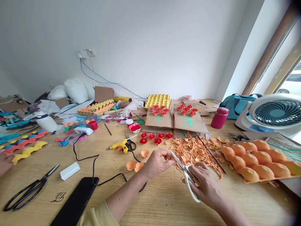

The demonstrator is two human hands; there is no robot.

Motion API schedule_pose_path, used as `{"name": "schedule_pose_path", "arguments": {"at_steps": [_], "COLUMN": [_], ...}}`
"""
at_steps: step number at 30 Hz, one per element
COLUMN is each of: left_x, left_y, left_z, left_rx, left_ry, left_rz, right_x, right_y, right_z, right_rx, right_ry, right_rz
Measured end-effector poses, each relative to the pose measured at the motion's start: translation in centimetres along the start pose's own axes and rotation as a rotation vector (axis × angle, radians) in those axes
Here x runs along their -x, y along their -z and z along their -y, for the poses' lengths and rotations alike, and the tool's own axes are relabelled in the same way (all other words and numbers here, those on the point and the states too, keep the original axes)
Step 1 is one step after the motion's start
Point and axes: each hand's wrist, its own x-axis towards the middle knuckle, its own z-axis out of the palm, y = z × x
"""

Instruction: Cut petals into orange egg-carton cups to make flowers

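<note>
My right hand (204, 185) grips a pair of scissors (187, 179) with white handles. Their blades point up and left, reaching the fingertips of my left hand (157, 163). Those fingers are pinched together; whatever they hold is too hidden to name. Beyond the scissors lies a heap of orange egg-carton scraps (190, 147). Left of my left hand sit orange petal-shaped cups (131, 165), one of them a nested flower (145, 153). Several red paper flowers (157, 140) stand in rows behind. To the right rests an orange egg carton (258, 160), bumps upward.
A yellow glue gun (119, 145) and black-handled scissors (130, 144) lie mid-table. Cardboard sheets (160, 121) carry red flowers. At left are a black phone (75, 201), large black scissors (30, 191) and another person's hand (5, 163). A fan (275, 113) and red flask (219, 118) stand right.
</note>
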Motion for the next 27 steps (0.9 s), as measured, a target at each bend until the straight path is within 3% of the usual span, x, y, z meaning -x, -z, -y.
{"name": "schedule_pose_path", "arguments": {"at_steps": [7, 13, 19, 23, 27], "left_x": [-0.4, -0.4, -0.4, -0.2, -0.1], "left_y": [-0.3, -0.5, -0.3, -0.2, -0.5], "left_z": [2.2, 2.5, 2.2, 1.9, 2.0], "left_rx": [0.227, 0.311, 0.312, 0.334, 0.347], "left_ry": [0.167, 0.220, 0.206, 0.205, 0.216], "left_rz": [0.051, 0.050, 0.055, 0.065, 0.092], "right_x": [-0.2, -0.3, -0.5, -0.4, -0.4], "right_y": [-0.8, -0.7, -0.6, -0.9, -1.0], "right_z": [-0.5, -0.8, -0.5, -0.6, -0.8], "right_rx": [-0.029, -0.160, -0.478, -0.782, -0.940], "right_ry": [-0.126, -0.264, -0.399, -0.480, -0.517], "right_rz": [-0.068, -0.095, -0.026, -0.027, -0.061]}}
